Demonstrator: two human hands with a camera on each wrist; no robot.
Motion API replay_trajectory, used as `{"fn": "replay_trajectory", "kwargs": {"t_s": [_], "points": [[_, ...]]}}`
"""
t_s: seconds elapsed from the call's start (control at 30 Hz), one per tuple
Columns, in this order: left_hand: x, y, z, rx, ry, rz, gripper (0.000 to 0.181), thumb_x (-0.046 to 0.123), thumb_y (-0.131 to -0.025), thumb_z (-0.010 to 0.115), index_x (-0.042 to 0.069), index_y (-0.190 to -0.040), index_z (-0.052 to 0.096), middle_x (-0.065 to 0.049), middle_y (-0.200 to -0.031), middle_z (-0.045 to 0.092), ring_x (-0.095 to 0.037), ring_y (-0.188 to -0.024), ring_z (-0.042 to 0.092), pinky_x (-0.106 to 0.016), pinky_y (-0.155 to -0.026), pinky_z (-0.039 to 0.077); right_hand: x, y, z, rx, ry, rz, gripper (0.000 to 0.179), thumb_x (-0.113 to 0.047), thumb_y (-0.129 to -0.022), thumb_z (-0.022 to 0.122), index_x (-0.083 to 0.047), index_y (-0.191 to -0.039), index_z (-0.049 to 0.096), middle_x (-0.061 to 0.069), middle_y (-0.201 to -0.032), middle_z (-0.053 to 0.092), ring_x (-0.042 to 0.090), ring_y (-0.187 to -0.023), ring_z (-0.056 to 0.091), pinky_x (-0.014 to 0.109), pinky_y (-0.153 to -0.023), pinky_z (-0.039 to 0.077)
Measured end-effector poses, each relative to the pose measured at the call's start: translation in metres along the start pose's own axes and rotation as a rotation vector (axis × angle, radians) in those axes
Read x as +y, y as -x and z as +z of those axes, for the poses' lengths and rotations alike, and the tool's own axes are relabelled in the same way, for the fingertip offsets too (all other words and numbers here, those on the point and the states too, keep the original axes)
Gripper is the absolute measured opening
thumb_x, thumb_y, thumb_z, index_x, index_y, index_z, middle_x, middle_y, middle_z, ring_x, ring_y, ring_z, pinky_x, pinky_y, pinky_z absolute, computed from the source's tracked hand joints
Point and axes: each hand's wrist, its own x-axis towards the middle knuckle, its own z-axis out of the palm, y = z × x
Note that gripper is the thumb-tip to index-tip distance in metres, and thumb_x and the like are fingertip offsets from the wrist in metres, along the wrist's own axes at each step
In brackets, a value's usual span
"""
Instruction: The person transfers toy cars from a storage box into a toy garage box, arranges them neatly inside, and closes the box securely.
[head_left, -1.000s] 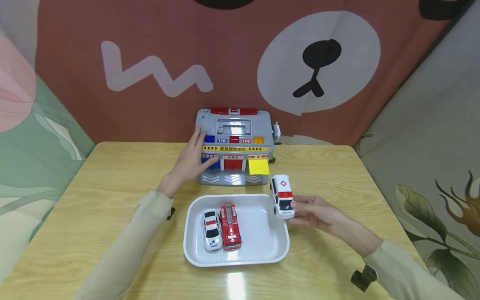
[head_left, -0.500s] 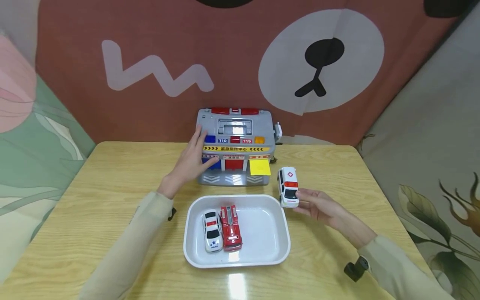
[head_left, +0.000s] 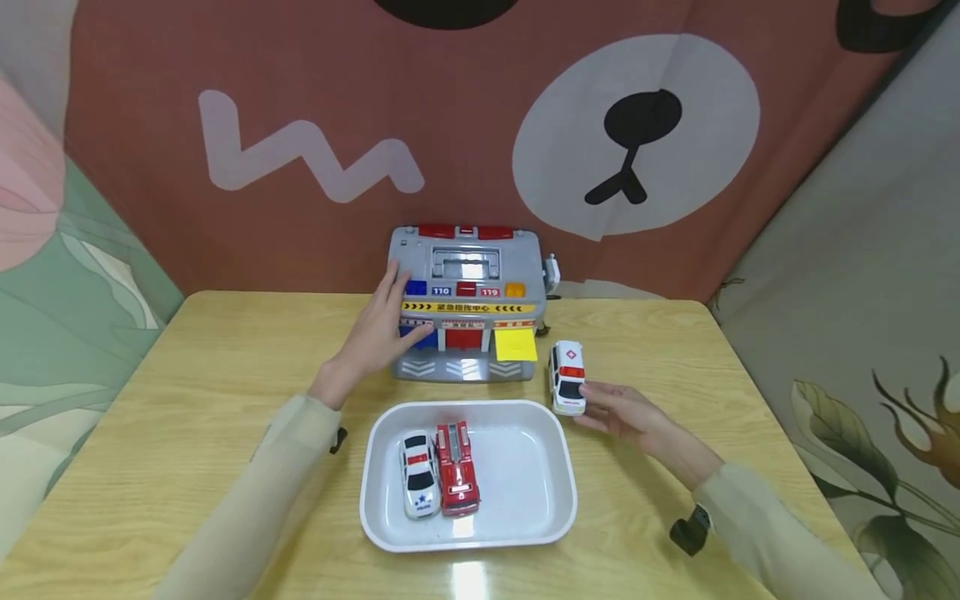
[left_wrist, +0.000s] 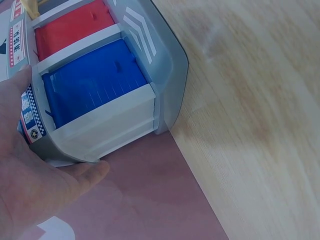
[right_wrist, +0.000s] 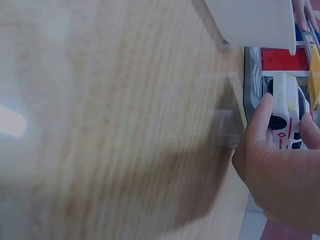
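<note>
The toy ambulance [head_left: 567, 377] is pinched by the right hand [head_left: 618, 412]. The toy station [head_left: 467, 310] is touched at nine o'clock by the left hand [head_left: 377, 330], fingers straight

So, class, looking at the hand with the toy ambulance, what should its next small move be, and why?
I'd probably have the right hand ease the toy ambulance leftward, in line with the raised yellow door. That hand holds it off to the door's right; the red door and blue door look closed, and the left hand rests on the toy station.
</note>
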Motion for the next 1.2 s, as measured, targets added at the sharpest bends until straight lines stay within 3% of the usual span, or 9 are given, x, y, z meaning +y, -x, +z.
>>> {"fn": "replay_trajectory", "kwargs": {"t_s": [0.23,0.33,0.47,0.77,0.97,1.2], "points": [[-0.001,0.001,0.001,0.004,0.004,-0.003,0.093,0.048,-0.090,0.064,0.009,-0.155,0.011,-0.006,-0.161,-0.008,-0.026,-0.147,0.003,-0.050,-0.114,0.020,0.004,-0.015,0.005,-0.008,0.001,-0.036,0.063,-0.008,-0.100,0.051,0.017,-0.145,0.015,0.015,-0.114,0.063,0.018,-0.097,0.065,0.037,-0.095,0.049],[0.000,0.000,0.000,0.005,0.006,-0.004,0.093,0.048,-0.089,0.064,0.009,-0.155,0.012,-0.006,-0.161,-0.008,-0.026,-0.147,0.004,-0.050,-0.114,0.020,0.005,-0.021,0.009,-0.008,0.043,-0.026,0.064,-0.007,-0.100,0.051,0.017,-0.146,0.012,0.029,-0.133,0.048,0.018,-0.097,0.064,0.037,-0.094,0.049],[0.000,-0.001,0.000,0.001,0.007,-0.006,0.093,0.049,-0.089,0.064,0.009,-0.155,0.012,-0.006,-0.161,-0.009,-0.026,-0.147,0.004,-0.049,-0.114,0.020,0.007,-0.025,0.015,-0.007,0.115,-0.029,0.065,-0.008,-0.100,0.051,0.017,-0.146,0.012,0.034,-0.146,0.030,0.016,-0.099,0.063,0.036,-0.093,0.050],[0.000,0.001,0.001,0.002,-0.010,-0.018,0.092,0.047,-0.089,0.064,0.007,-0.155,0.013,-0.007,-0.161,-0.008,-0.026,-0.147,0.004,-0.049,-0.114,0.021,0.005,-0.033,0.030,0.003,0.216,0.035,0.068,-0.014,-0.098,0.058,0.014,-0.146,0.019,0.031,-0.145,0.035,0.020,-0.105,0.061,0.034,-0.092,0.050],[0.001,0.002,0.001,0.001,-0.023,-0.027,0.092,0.047,-0.090,0.064,0.007,-0.155,0.013,-0.008,-0.161,-0.008,-0.025,-0.147,0.004,-0.048,-0.114,0.020,0.003,-0.042,0.037,-0.024,0.285,0.033,0.066,-0.016,-0.098,0.057,0.014,-0.145,0.022,0.031,-0.145,0.036,0.032,-0.122,0.052,0.033,-0.094,0.049],[0.000,0.001,0.000,0.007,-0.024,-0.008,0.092,0.048,-0.090,0.063,0.007,-0.155,0.013,-0.008,-0.161,-0.008,-0.025,-0.147,0.004,-0.049,-0.114,0.021,0.001,-0.053,0.050,0.004,0.361,0.021,0.065,-0.019,-0.097,0.059,0.012,-0.145,0.028,0.028,-0.146,0.037,0.035,-0.129,0.045,0.035,-0.097,0.047]]}}
